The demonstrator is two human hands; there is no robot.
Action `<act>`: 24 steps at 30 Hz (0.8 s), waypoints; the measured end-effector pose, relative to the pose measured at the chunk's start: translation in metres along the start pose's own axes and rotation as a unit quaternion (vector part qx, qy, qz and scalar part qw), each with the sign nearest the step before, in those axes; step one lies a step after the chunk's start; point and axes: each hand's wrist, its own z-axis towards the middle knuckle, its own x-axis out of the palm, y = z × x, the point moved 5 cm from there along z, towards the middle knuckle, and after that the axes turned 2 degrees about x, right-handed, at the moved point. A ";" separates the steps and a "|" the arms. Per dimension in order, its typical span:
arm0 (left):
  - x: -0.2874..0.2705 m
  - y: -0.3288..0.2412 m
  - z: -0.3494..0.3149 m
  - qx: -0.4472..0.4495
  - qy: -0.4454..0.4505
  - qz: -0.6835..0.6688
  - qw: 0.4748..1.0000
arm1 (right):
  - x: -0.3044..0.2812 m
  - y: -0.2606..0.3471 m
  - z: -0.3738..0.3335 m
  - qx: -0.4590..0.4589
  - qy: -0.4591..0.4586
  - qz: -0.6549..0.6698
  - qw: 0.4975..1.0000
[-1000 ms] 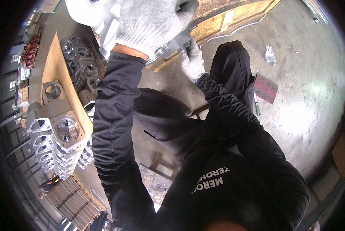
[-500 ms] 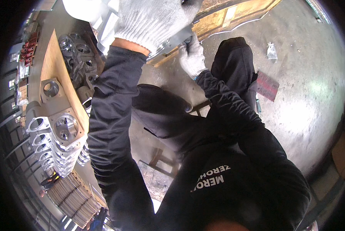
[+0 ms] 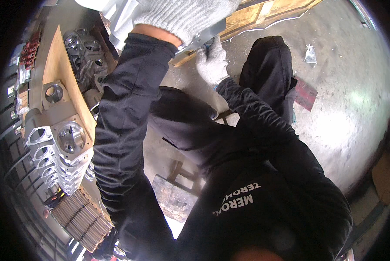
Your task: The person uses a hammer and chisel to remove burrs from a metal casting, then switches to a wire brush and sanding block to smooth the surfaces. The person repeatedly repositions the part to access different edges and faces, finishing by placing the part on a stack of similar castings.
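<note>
A silver-grey metal casting (image 3: 122,29) sits at the upper edge, partly cut off by the frame. My left hand (image 3: 188,19), in a white knit glove, lies over it with its back toward me; its fingers are out of sight. Beneath the casting's flat lower edge, my right hand (image 3: 213,64), gloved too, has its fingers curled in. A small dark bit shows at its fingertips, too hidden to name. Both forearms wear black sleeves.
Machined housings (image 3: 68,139) are stacked at left beside a thin wooden board (image 3: 58,61). Darker castings (image 3: 90,54) lie beyond it. A wooden crate (image 3: 251,19) stands at the top. On the floor are a red sheet (image 3: 306,93) and a small plastic bag (image 3: 310,54). Bundled cardboard (image 3: 79,222) sits lower left.
My left hand has shifted slightly right in the picture. The right hand sits a little further left and stays curled under the casting's edge. The whole view has shifted slightly.
</note>
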 end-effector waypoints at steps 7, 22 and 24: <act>0.000 0.001 -0.001 -0.017 0.009 -0.014 1.000 | 0.001 -0.002 0.002 0.007 0.017 -0.011 1.000; -0.008 -0.007 0.002 -0.055 0.086 -0.023 0.995 | 0.025 0.003 -0.019 -0.024 0.072 -0.004 0.997; -0.013 -0.012 0.003 -0.097 0.147 -0.022 0.984 | 0.036 0.003 -0.026 -0.095 0.101 -0.053 0.989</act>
